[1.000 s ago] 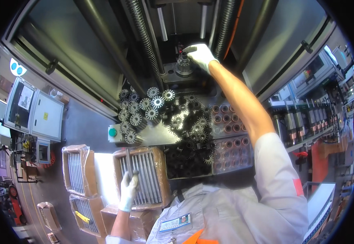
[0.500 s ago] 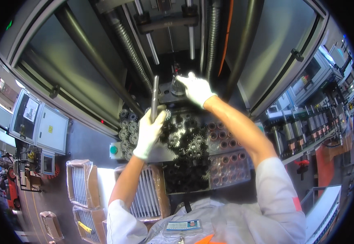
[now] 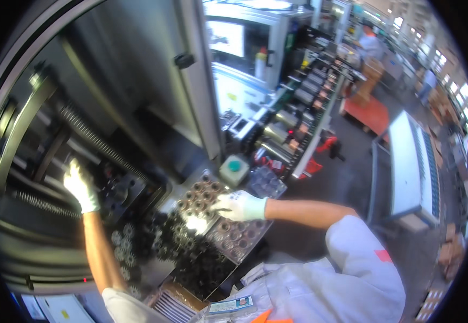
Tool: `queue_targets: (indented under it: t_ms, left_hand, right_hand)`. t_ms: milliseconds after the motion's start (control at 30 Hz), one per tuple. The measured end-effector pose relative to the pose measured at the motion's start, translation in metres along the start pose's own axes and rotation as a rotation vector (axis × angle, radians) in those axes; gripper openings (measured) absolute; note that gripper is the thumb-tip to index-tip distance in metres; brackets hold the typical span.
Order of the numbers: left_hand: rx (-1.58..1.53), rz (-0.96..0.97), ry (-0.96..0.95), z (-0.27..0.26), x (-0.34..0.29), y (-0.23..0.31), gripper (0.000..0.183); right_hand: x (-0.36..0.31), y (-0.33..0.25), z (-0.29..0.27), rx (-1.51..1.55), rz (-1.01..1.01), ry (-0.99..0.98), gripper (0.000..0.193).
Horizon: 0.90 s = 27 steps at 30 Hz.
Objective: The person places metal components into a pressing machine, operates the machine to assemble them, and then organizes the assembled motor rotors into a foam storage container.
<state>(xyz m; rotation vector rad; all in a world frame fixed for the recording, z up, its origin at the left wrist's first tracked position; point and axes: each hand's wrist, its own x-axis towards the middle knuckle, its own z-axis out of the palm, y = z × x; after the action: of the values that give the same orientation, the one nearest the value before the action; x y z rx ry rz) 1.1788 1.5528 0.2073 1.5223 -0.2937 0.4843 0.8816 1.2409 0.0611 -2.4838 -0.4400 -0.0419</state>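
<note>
My left hand [image 3: 80, 185], in a white glove, reaches up into the machine at the left. Its fingers are blurred and overexposed, so I cannot tell what they hold. My right hand [image 3: 240, 206], also gloved, is over a clear tray of copper-coloured rings [image 3: 199, 195]. Its fingers bend down among the rings at the tray's near side, and whatever lies between them is hidden. A second tray of rings [image 3: 236, 237] lies just nearer to me. Dark toothed cores [image 3: 183, 237] are heaped to the left of the trays, with lighter toothed discs [image 3: 126, 245] beyond them.
A green push button [image 3: 235, 166] on a pale box stands past the trays. The machine's door frame [image 3: 199, 81] rises behind it. A conveyor of cylindrical parts [image 3: 298, 118] runs off to the far right. A box of metal rods [image 3: 174, 307] sits low in front of me.
The view has swung to the right. My right hand has left the machine's fixture and come to the ring trays. My left hand has moved up into the machine; the metal shaft it held is no longer discernible.
</note>
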Motion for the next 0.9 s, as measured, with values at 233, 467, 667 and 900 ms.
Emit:
queue_targets:
  t_ms: [233, 467, 667, 900]
  left_hand:
    - [-0.253, -0.117, -0.031, -0.002, 0.050, -0.008, 0.028]
    - [0.534, 0.067, -0.147, -0.037, 0.015, 0.025, 0.053]
    - [0.499, 0.186, -0.257, -0.031, -0.192, 0.094, 0.044]
    - [0.186, -0.716, -0.753, -0.053, -0.342, 0.063, 0.039]
  right_hand:
    - [-0.094, 0.024, -0.035, 0.203, 0.423, 0.025, 0.030]
    - [-0.006, 0.027, -0.056, 0.163, 0.137, 0.512, 0.038]
    - [0.026, 0.009, -0.104, -0.059, 0.029, 0.836, 0.039]
    - [0.007, 0.069, -0.027, -0.366, 0.071, 0.301, 0.034]
